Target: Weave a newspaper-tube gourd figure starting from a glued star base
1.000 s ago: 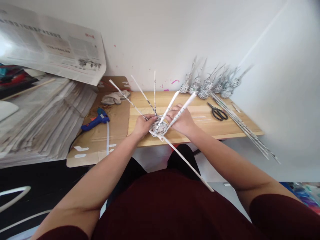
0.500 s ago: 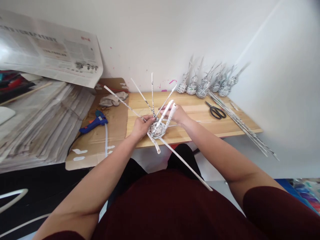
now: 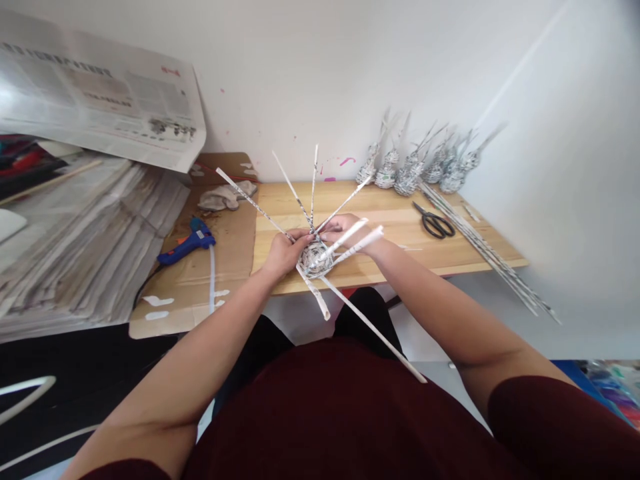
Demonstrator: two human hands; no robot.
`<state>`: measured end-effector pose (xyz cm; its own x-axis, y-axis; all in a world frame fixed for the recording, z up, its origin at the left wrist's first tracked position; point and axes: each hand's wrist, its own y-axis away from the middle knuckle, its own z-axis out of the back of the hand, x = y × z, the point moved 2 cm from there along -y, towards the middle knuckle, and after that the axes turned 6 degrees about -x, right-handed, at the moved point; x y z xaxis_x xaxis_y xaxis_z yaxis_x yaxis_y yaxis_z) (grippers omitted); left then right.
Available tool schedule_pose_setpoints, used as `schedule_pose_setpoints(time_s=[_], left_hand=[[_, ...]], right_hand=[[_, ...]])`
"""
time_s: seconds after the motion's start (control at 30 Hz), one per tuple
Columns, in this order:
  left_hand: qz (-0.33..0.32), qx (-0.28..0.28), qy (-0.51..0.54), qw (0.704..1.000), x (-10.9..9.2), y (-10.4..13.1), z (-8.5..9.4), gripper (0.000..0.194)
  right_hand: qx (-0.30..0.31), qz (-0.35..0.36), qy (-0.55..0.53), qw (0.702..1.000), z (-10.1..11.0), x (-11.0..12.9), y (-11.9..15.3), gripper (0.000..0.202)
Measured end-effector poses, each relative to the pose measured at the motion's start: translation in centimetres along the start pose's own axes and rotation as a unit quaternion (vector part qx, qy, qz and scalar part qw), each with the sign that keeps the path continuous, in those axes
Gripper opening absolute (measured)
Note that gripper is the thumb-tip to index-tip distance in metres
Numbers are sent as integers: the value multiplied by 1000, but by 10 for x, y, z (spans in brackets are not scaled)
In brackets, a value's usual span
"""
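A round woven base of rolled newspaper [image 3: 317, 259] is held over the front of the wooden table, with several paper tubes fanning out from it. My left hand [image 3: 289, 252] grips its left rim, thumb on top. At its upper right edge, my right hand [image 3: 345, 230] is closed with the fingers pinched around a paper tube near the weave; the fingertips are partly hidden behind tubes. One long paper tube [image 3: 373, 328] slants from the base toward my lap. A shorter tube [image 3: 315, 293] points down in front.
Scissors [image 3: 434, 221] and a bundle of paper tubes [image 3: 485, 247] lie at the right. Several woven newspaper gourd shapes [image 3: 410, 175] stand along the wall. On the left are a blue glue gun [image 3: 189, 243] on cardboard [image 3: 230, 247], gloves [image 3: 227, 195] and stacked newspapers [image 3: 95, 247].
My right hand has moved in closer to my left at the rim. The base has turned slightly, and its upright tubes now lean further to the right.
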<state>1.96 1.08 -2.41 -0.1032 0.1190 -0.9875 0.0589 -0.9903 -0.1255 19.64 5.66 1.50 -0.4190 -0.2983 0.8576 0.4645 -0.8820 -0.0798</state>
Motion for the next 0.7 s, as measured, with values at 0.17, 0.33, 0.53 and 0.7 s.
schedule_pose_setpoints(time_s=[0.17, 0.33, 0.53, 0.7], left_hand=[[-16, 4, -22, 1000, -3, 0, -1, 37], [2, 19, -1, 1000, -4, -1, -1, 42], [47, 24, 59, 997, -2, 0, -2, 58], [43, 35, 66, 996, -8, 1, -1, 65]], right_hand=[[-4, 27, 25, 999, 4, 2, 1, 24], [1, 12, 64, 998, -2, 6, 2, 27], [-38, 41, 111, 992, -6, 19, 4, 18], [-53, 26, 110, 992, -6, 25, 5, 18]])
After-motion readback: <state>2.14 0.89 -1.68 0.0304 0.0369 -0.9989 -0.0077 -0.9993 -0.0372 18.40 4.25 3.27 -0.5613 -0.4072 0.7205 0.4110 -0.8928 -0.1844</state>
